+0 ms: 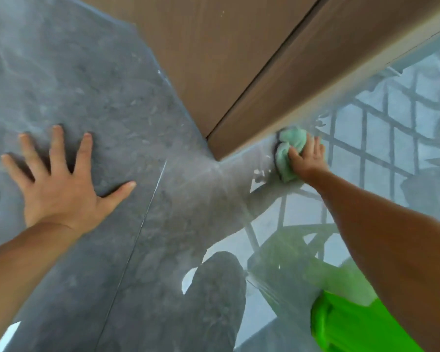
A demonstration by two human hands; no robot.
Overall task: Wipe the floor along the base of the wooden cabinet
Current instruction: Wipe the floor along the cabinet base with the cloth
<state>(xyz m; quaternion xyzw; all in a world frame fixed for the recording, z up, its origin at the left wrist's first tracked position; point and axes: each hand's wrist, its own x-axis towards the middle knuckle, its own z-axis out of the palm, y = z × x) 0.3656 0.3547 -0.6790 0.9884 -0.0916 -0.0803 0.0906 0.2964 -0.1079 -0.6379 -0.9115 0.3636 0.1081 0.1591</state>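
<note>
While we lean in on hands and knees: our right hand (306, 158) presses a bunched green cloth (288, 151) onto the floor (112, 97), tight against the foot of the wooden cabinet (239, 59), just past its corner.
Grip: our right fingers lie spread over the cloth, palm down, pinning more than clutching it.
Support: our left hand (61, 181) is open and flat on the tile, fingers splayed, holding nothing.
Slip risk: the tile is glossy enough to mirror a window grille; if it is damp, our bracing palm could slide.
Missed strip: the wad is lumpy, so we may ride over the seam where cabinet meets floor.
Scrape risk: knuckles sit near the cabinet edge.
Obstacle: a bright green object (353, 323) by our right forearm could get knocked.
</note>
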